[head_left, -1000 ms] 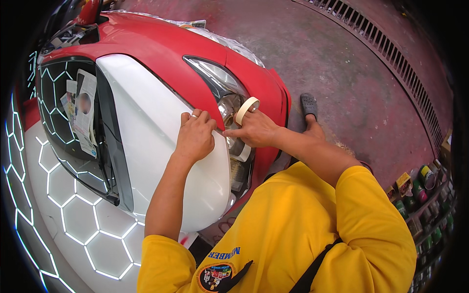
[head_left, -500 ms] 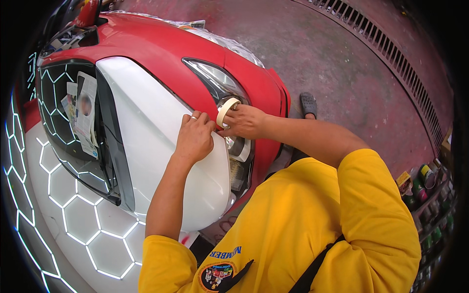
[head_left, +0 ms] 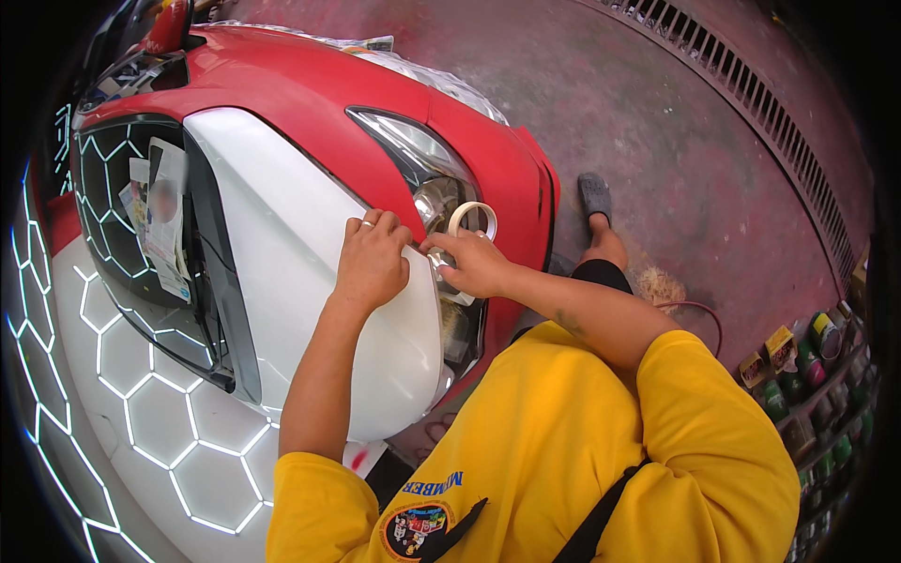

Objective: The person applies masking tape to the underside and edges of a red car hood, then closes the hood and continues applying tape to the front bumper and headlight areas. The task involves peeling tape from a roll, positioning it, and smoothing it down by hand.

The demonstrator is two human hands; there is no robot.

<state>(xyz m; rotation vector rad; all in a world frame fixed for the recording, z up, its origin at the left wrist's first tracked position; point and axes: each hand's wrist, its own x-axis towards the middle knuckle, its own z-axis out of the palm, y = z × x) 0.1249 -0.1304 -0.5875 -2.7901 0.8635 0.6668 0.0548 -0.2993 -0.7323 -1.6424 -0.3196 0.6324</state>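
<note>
A car with a white hood panel [head_left: 310, 253] and a red fender [head_left: 291, 89] lies before me. My left hand [head_left: 373, 258] is closed at the hood's edge beside the red fender, fingers curled and pressed together; what they pinch is hidden. Close by, my right hand [head_left: 472, 263] holds a cream roll of masking tape [head_left: 455, 221] over the headlight [head_left: 413, 145]. The thumb and forefinger of that hand reach to the hood's front edge. Whether a strip runs between the hands cannot be made out.
Newspaper [head_left: 167, 216] rests on the windshield, and clear plastic sheeting [head_left: 441, 80] lies beyond the red fender. A floor grate [head_left: 741, 94] curves along the far right. Cans and bottles fill a rack [head_left: 817, 403] at right. My shoe [head_left: 594, 194] stands beside the bumper.
My right hand has turned and shifted slightly right and down, and the tape roll has swung right. My left hand stays almost in place. More of my leg now shows.
</note>
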